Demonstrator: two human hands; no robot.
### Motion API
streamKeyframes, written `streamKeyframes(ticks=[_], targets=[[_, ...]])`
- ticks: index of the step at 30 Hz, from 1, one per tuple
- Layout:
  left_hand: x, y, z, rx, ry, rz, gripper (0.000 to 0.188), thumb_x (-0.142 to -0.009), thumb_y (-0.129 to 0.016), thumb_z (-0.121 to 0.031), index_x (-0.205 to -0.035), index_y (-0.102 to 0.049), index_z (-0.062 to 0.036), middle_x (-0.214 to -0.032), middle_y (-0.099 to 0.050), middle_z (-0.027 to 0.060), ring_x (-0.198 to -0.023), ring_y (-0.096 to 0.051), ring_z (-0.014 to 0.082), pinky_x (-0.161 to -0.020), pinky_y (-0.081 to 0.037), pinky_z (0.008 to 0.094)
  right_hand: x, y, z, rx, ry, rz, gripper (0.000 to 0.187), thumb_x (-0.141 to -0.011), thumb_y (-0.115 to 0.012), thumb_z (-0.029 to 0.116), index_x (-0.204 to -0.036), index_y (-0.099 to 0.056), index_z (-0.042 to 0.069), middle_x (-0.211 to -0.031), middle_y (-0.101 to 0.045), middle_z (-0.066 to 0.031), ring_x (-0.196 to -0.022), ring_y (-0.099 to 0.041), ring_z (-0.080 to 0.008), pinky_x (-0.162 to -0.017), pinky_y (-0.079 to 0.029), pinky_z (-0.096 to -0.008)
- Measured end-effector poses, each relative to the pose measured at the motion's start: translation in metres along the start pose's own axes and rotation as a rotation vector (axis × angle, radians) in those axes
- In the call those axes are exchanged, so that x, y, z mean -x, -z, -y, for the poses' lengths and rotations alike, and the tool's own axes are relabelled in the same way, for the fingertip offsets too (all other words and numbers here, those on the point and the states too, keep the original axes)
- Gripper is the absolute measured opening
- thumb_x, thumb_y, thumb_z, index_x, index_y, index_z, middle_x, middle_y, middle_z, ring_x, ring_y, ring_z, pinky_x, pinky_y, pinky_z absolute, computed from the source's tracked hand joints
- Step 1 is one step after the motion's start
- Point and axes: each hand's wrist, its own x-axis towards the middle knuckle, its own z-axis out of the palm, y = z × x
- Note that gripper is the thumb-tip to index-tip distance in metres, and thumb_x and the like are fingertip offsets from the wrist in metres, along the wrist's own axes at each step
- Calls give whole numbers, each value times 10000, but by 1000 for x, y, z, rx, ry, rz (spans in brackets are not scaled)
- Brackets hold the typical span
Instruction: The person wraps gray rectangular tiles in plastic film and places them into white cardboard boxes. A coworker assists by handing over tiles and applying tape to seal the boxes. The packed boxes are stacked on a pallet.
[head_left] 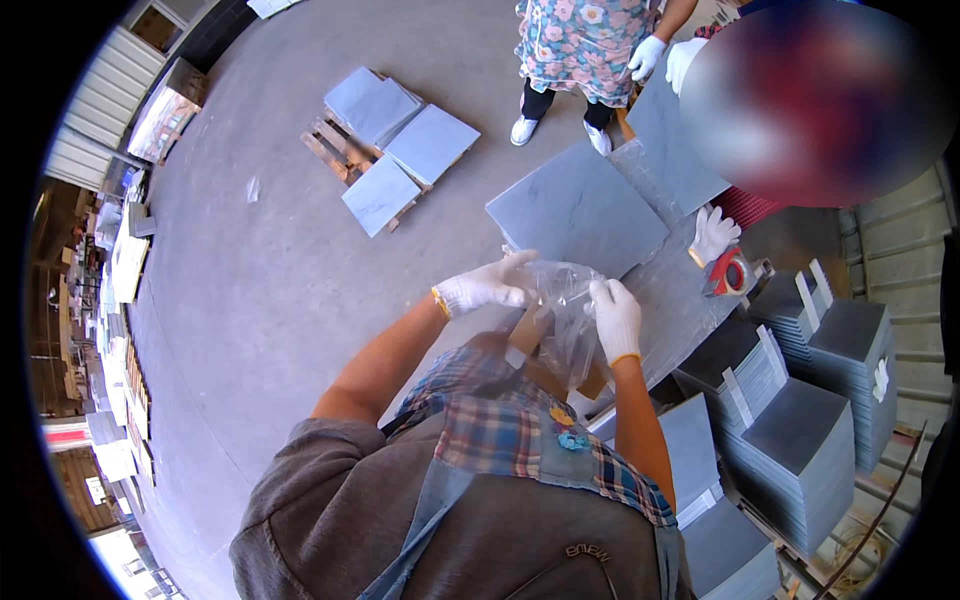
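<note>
While both gloved, two hands [552, 300] on one plastic bag [562, 310].

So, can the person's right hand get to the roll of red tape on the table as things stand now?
Probably not at once: the right hand and left hand both grip the clear plastic bag, and another person's gloved hand rests just beside the red tape roll.

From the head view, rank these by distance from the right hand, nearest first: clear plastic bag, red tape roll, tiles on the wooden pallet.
1. Clear plastic bag: held by the right hand, on its left.
2. Red tape roll: off to its right, by a co-worker's gloved hand.
3. Tiles on the wooden pallet: far upper left, on the floor.
</note>
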Motion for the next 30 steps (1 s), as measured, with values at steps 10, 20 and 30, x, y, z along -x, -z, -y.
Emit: streamKeyframes(ticks=[10,20,30], targets=[[-81,17,68,421,194,-249,477,-888,-764,-307,-1215,-668,26,-1106,-712,121,-1030,-665,208,-936,-530,376,-39,-5,-7,-434,-190,248,233,-959,-639,215,-877,-675,0,-772,-615,1,-743,-597,-98,-692,-493,-283],[-237,102,15,-841,175,-216,354,-874,-641,-414,-970,-751,-92,-939,-723,160,-886,-681,367,-813,-534,442,-135,7,-40,531,30,-393,436,-927,-622,317,-1292,-604,78,-1276,-631,-176,-1166,-587,-383,-991,-465,-468],[-305,134,21,-924,239,-26,320,-800,-645,-389,-905,-745,-103,-959,-723,160,-931,-668,384,-844,-523,465,-158,-51,-40,676,80,-483,482,-810,-754,324,-1211,-626,90,-1259,-609,-147,-1193,-543,-376,-993,-448,-468]])
